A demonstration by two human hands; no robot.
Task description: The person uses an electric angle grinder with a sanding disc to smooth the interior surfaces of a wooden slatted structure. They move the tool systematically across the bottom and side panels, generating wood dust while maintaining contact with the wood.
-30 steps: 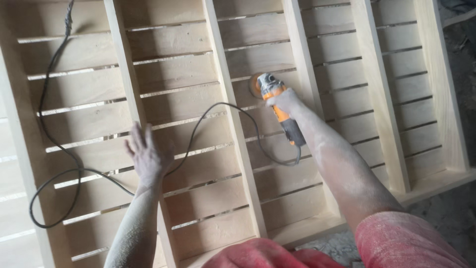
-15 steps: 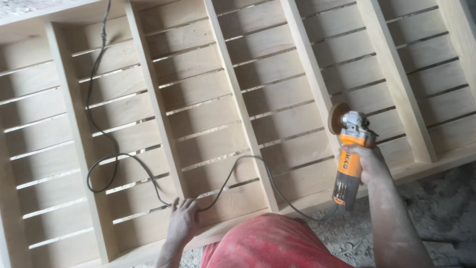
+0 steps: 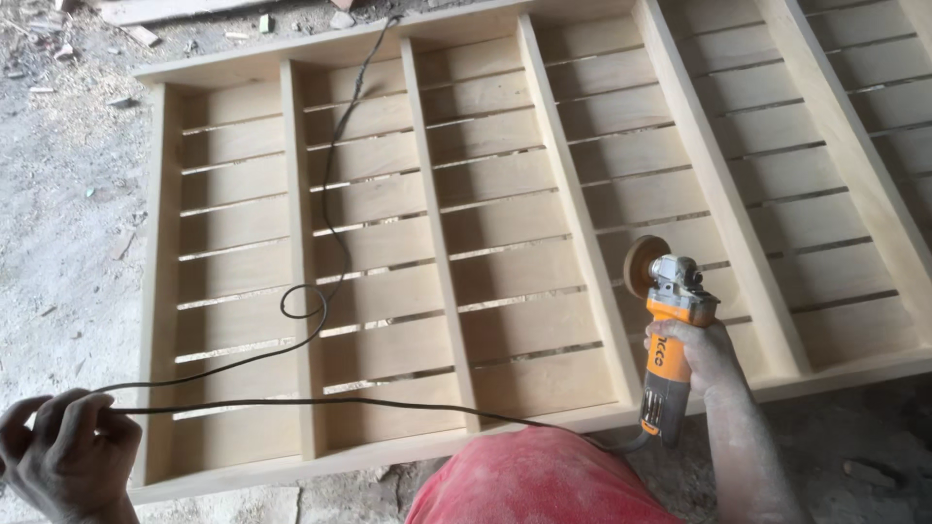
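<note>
head view: the right hand, at 4 o'clock, is closed round an orange angle grinder, its sanding disc apparently hovering just off the slatted wooden frame. a second ago the left hand lay flat on the slats; now, at 8 o'clock, the left hand is curled round the black power cord, pulling its slack off the panel, probably freeing the sanding path.
</note>
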